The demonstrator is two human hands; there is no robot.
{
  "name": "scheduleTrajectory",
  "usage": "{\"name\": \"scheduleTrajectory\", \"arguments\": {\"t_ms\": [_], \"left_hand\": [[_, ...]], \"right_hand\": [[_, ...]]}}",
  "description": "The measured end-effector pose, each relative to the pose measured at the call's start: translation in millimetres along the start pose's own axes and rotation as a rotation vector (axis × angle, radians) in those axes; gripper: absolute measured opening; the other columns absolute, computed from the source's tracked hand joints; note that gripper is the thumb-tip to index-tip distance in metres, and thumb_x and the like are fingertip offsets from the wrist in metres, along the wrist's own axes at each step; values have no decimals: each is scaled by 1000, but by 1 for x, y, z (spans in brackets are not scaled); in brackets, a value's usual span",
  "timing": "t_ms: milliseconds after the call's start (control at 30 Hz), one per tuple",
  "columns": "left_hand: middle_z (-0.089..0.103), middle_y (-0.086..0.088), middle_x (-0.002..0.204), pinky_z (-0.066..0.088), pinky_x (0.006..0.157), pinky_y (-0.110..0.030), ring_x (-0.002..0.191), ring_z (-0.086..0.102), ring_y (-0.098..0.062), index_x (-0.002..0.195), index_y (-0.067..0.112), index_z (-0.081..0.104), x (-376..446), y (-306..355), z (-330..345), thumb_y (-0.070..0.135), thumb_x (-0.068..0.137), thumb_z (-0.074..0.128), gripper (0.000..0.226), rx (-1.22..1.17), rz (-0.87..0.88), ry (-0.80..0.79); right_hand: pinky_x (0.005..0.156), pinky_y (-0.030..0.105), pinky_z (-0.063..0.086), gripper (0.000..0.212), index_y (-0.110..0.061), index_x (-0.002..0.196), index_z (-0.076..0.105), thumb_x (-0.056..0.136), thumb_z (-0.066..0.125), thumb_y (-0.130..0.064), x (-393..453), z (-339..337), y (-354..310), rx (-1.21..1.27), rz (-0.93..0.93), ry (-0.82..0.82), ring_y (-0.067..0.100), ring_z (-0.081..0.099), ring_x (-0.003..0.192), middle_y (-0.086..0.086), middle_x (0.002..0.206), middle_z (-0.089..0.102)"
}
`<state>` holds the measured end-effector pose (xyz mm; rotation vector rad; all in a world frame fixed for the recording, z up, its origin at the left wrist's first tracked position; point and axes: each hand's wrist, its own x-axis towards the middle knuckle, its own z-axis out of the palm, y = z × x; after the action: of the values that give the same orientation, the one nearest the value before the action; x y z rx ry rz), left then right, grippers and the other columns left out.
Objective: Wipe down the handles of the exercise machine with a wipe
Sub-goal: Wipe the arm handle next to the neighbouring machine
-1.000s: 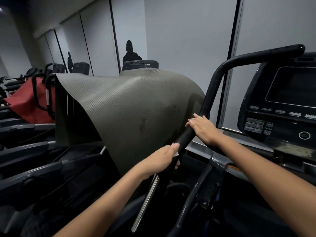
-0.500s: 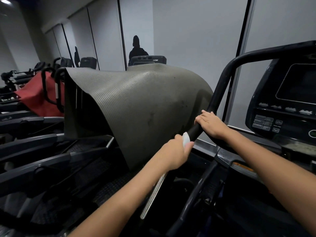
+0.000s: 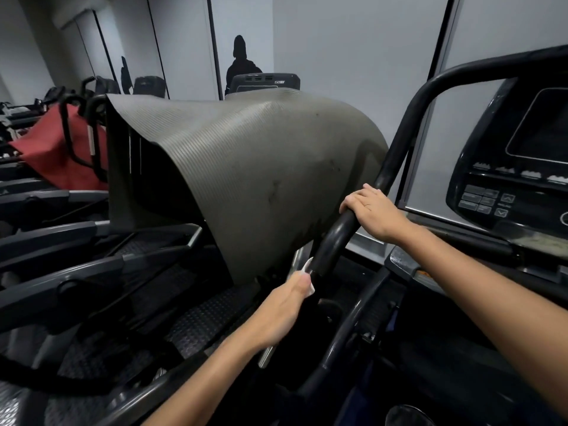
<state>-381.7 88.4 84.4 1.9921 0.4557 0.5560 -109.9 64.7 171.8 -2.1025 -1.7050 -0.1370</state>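
We are sliding our left hand (image 3: pixel 284 309) down the handle (image 3: pixel 333 241): half a second ago it was up just below our right hand, and now it is sitting at the lower end of the black grip, where the foam is giving way to the metal tube. The wipe (image 3: pixel 308 276) is moving with it; only a white edge is showing between our fingers and the bar. We judge that this pass is covering the lower stretch of the grip, while the part under our right hand and the long upper curve are probably still waiting.

Our left hand is reaching forward with the forearm low, its fingers wrapping the bar with the wipe pinched against it; the hand is blurring a little. Our right hand (image 3: pixel 373 212) is gripping the handle higher up, knuckles on top and fingers curling over the far side, steadying it. The two hands are now well apart along the same bar, beside the grey mat (image 3: pixel 246 179).
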Motion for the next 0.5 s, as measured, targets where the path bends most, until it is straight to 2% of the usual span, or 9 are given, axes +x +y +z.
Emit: {"name": "scheduleTrajectory", "arguments": {"t_ms": [33, 100, 167, 267, 333, 400, 467, 500], "left_hand": [[53, 16, 79, 41, 79, -24, 76, 50, 4, 84, 30, 46, -9, -5, 2, 54, 103, 22, 38, 91, 41, 42], [50, 16, 77, 42, 75, -23, 73, 47, 2, 82, 28, 42, -28, -19, 3, 51, 105, 23, 38, 168, 69, 53], [51, 13, 75, 44, 74, -24, 71, 48, 1, 81, 25, 43, -44, -34, 0, 52, 105, 23, 41, 169, 18, 37], [63, -4, 82, 47, 83, -32, 79, 57, -6, 82, 13, 52, -60, -48, -3, 55, 104, 21, 56, 90, -112, -7], [71, -3, 88, 46, 81, -21, 84, 64, -1, 89, 12, 64, -67, -52, -5, 59, 101, 20, 64, 30, -219, -37], [75, 3, 89, 43, 79, -12, 87, 67, 2, 103, 23, 71, -72, -53, -8, 62, 99, 19, 65, -21, -294, -78], [75, 3, 89, 44, 78, -12, 86, 68, 1, 113, 25, 71, -72, -53, -9, 65, 99, 18, 68, -54, -317, -106], [76, 1, 89, 45, 78, -14, 84, 68, 0, 112, 22, 72, -70, -52, -10, 66, 98, 18, 71, -62, -318, -111]], "right_hand": [[121, 30, 7, 48, -20, 98, 67, 106, 20, -25, -3, 1, -2, 24, 6, 19, 16, 40, 131, -4, 120, 62], [115, 23, 6, 47, -17, 99, 69, 108, 23, -24, -10, 2, -7, 87, 22, 61, 14, 35, 136, -5, 120, 62], [116, 29, 7, 46, -20, 97, 69, 108, 25, -28, -14, 6, -10, 130, 11, 88, 16, 32, 141, -7, 120, 63], [119, 36, 8, 44, -27, 93, 68, 108, 27, -36, -20, 12, -14, 161, -1, 110, 16, 31, 143, -13, 118, 63], [120, 41, 8, 44, -27, 93, 68, 107, 28, -37, -24, 14, -20, 160, -5, 129, 16, 32, 142, -14, 117, 63], [120, 42, 8, 43, -24, 94, 69, 107, 30, -37, -29, 15, -26, 159, -13, 154, 16, 34, 141, -14, 116, 64], [119, 42, 9, 46, -24, 92, 69, 105, 28, -41, -33, 16, -32, 134, -41, 168, 17, 38, 140, -14, 114, 65], [118, 42, 9, 48, -24, 91, 69, 103, 27, -44, -34, 17, -34, 108, -56, 170, 17, 40, 138, -14, 113, 65]]}}
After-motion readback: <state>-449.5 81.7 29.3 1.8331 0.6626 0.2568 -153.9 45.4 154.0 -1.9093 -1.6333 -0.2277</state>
